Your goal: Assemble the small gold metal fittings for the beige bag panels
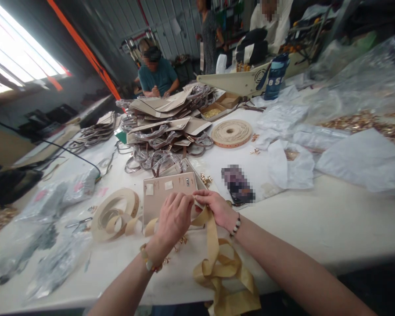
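Note:
My left hand (176,216) is closed, fingertips pinched against those of my right hand (217,208). What lies between the left fingertips is too small to make out. A tan paper-like strip (212,237) passes under my right fingers, which are closed on it, and falls in loose loops over the table's front edge. Left of my hands, a roll of beige tape (131,197) leans on the table, its curled end running behind my left hand. Just beyond my hands lies a beige panel (169,181) with small white squares and a metal fitting on it.
Wrapped straps and beige boards (164,127) are piled behind. Around me are a flat tape roll (231,134), a phone (238,184), small gold fittings (206,180), bags (62,259) and a blue bottle (276,77). Several people are beyond the table.

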The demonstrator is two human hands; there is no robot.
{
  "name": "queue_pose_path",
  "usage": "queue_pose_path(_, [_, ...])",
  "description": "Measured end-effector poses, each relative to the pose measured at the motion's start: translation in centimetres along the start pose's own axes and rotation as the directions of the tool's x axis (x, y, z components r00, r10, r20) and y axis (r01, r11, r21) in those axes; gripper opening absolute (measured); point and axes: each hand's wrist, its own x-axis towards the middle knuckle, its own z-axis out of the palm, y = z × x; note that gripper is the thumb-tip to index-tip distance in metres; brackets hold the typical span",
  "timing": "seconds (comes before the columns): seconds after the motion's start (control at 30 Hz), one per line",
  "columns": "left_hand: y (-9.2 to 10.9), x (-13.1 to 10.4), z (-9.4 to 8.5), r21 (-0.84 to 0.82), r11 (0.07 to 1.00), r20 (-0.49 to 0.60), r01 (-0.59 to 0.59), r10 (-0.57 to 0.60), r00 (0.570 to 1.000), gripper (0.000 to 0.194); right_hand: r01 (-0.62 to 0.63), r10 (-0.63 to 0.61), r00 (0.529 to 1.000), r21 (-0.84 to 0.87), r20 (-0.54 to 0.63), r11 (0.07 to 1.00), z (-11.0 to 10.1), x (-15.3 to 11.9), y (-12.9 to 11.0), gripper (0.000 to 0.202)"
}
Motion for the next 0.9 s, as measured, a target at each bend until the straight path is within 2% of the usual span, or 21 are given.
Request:
queue_pose_path(0.1, [0.3, 0.4, -0.6, -0.183, 0.982, -0.06, 0.039, -0.051, 0.997, 0.021, 0.026, -0.025, 0.998, 0.01, -0.056, 1.0, -0.3, 0.3, -0.1, 0.025])
queue_pose_path(0.17, [-0.3, 1.4, -0.7, -0.349, 0.92, -0.089, 0.178, -0.221, 0.971, 0.015, 0.062, -0.061, 0.995, 0.003, -0.082, 0.998, -0.4, 0.4, -0.1, 0.024])
queue_pose_path(0.2, [-0.8, 2.1, -0.7, -0.452, 0.844, -0.065, 0.289, -0.354, 0.933, 0.011, 0.079, -0.079, 0.993, -0.004, -0.091, 0.997, -0.4, 0.4, -0.1, 0.024])
queue_pose_path(0.27, [-2.2, 3.4, -0.3, -0.633, 0.592, 0.078, 0.498, -0.591, 0.803, 0.011, 0.111, -0.112, 0.989, -0.023, -0.099, 0.994, -0.4, 0.4, -0.1, 0.024])
queue_pose_path(0.3, [-3.0, 4.0, 0.1, -0.694, 0.452, 0.169, 0.56, -0.655, 0.737, 0.015, 0.13, -0.133, 0.986, -0.039, -0.099, 0.991, -0.3, 0.3, 0.0, 0.025])
queue_pose_path(0.33, [-3.6, 4.5, 0.4, -0.725, 0.349, 0.235, 0.594, -0.684, 0.69, 0.019, 0.149, -0.154, 0.983, -0.056, -0.097, 0.987, -0.3, 0.3, 0.0, 0.025])
queue_pose_path(0.37, [-4.1, 4.9, 0.8, -0.743, 0.28, 0.278, 0.608, -0.697, 0.661, 0.023, 0.165, -0.171, 0.981, -0.073, -0.095, 0.984, -0.2, 0.3, 0.0, 0.024])
queue_pose_path(0.4, [-4.4, 5.0, 1.2, -0.751, 0.248, 0.296, 0.612, -0.702, 0.647, 0.027, 0.177, -0.185, 0.978, -0.087, -0.092, 0.98, -0.2, 0.3, 0.0, 0.024])
queue_pose_path(0.57, [-4.0, 4.6, 2.9, -0.777, 0.181, 0.296, 0.603, -0.74, 0.604, 0.043, 0.167, -0.175, 0.982, -0.113, -0.065, 0.979, -0.3, 0.4, 0.2, 0.024])
queue_pose_path(0.67, [-3.4, 4.4, 3.9, -0.779, 0.202, 0.261, 0.593, -0.756, 0.6, 0.04, 0.159, -0.17, 0.984, -0.161, -0.055, 0.974, -0.4, 0.4, 0.2, 0.026])
queue_pose_path(0.77, [-3.2, 4.5, 4.8, -0.744, 0.274, 0.214, 0.609, -0.766, 0.607, 0.028, 0.171, -0.184, 0.982, -0.2, -0.049, 0.965, -0.5, 0.3, 0.3, 0.027])
queue_pose_path(0.9, [-2.8, 4.3, 5.6, -0.623, 0.447, 0.104, 0.642, -0.766, 0.634, 0.015, 0.199, -0.21, 0.977, -0.214, -0.033, 0.956, -0.6, 0.4, 0.3, 0.028])
